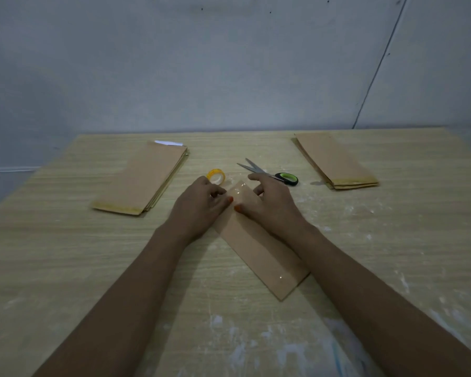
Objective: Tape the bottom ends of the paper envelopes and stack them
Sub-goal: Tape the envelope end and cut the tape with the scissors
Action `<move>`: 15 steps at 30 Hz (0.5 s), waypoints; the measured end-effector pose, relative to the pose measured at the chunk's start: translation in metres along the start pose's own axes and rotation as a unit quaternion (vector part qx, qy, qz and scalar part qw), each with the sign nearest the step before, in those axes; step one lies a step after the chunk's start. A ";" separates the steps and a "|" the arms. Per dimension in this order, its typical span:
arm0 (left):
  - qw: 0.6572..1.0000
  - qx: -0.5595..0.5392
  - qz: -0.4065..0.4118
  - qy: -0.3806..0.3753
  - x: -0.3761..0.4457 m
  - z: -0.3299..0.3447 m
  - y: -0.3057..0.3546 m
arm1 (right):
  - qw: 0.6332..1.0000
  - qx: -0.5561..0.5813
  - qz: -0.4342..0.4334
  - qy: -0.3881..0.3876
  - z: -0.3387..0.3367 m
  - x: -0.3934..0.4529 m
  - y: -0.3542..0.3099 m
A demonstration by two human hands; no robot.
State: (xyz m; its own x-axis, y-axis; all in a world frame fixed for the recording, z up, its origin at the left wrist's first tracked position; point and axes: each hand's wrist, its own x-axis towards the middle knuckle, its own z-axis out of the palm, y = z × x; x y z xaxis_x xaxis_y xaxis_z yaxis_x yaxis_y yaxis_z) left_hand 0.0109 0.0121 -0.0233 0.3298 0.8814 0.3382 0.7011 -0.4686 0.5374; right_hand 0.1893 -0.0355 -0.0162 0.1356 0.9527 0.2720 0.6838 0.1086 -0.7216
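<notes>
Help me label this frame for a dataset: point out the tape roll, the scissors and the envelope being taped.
tape roll (pixel 216 177): head view, on its yellow ring.
scissors (pixel 286 178): head view, on the green and black handle.
envelope (pixel 259 254): head view, on its bare brown middle, between the forearms.

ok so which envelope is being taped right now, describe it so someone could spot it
On the wooden table, look at the middle, between the two envelope stacks. The envelope lies alone and diagonal under the left hand and right hand, with shiny clear tape at its far end.
</notes>
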 end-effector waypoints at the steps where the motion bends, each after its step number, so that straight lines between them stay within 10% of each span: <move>1: 1.000 -0.013 -0.002 0.005 0.000 0.000 0.000 | 1.000 0.024 0.002 0.011 -0.001 0.001 0.000; 15: 0.928 -0.369 -0.032 0.040 0.002 0.005 0.012 | 0.984 0.154 -0.018 0.089 -0.011 0.009 0.007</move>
State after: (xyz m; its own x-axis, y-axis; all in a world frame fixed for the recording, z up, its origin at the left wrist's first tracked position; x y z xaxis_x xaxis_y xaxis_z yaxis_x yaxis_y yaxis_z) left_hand 0.0226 0.0087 -0.0199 0.2338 0.9153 0.3281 0.0834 -0.3550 0.9311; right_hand 0.2032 -0.0289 -0.0119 0.2585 0.8846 0.3883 0.4440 0.2482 -0.8610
